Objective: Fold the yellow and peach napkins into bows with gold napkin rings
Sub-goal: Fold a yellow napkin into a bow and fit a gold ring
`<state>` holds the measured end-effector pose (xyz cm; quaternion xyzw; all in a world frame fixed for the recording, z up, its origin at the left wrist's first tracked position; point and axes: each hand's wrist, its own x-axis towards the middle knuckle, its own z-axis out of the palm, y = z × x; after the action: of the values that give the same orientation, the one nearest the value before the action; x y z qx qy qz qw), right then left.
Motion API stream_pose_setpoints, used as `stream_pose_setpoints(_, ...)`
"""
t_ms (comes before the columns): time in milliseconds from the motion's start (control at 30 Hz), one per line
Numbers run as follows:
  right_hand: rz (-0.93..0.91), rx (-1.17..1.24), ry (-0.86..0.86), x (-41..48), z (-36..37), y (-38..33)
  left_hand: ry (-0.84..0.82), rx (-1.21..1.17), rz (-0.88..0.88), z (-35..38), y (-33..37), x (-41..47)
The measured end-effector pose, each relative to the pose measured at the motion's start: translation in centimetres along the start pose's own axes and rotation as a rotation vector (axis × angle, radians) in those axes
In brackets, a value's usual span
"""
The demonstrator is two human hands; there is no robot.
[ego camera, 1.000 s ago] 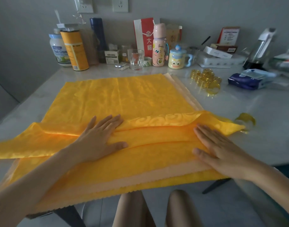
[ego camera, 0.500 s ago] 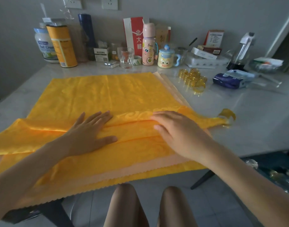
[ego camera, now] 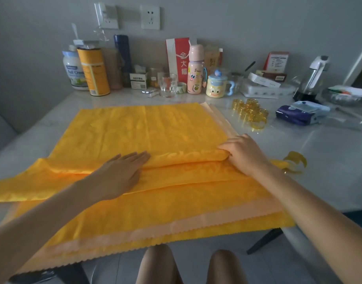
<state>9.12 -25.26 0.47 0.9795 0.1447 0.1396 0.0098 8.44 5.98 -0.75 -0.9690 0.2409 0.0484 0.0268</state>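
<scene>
Left grip point(ego camera: 118, 175) lying flat and wide on the yellow napkin point(ego camera: 155, 130), right grip point(ego camera: 243, 154) pinching its folded edge nearby

Dim, flat indoor light; a soft sheen lies on the pale glossy table point(ego camera: 329, 152) at right. Wide-angle bending curves the edges; far clutter looks slightly soft.

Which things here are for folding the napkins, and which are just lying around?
For the job: yellow napkin, peach napkin, gold rings.
Lying about: glass, pink bottle, mug, tissue pack, yellow can.
</scene>
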Motion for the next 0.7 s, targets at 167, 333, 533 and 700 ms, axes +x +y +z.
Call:
stream_pose_setpoints(167,0.137,-0.189,-0.141,0.3,-2.4,0.0,0.033,0.013,0.006,0.1,0.1,-0.2)
stream_pose_setpoints(333,-0.126,0.309,-0.080,2.2,-3.2,-7.7,0.010,0.035,-0.022,0.3,0.1,0.1)
stream_pose_setpoints(533,-0.166,0.365,-0.265,4.6,0.9,-10.0,0.109,-0.463,-0.117,-0.8,-1.0,-0.5)
stream_pose_setpoints(700,-0.079,0.350,-0.296,5.4,1.0,-8.8,0.106,-0.363,-0.200,-0.9,-4.1,-1.5)
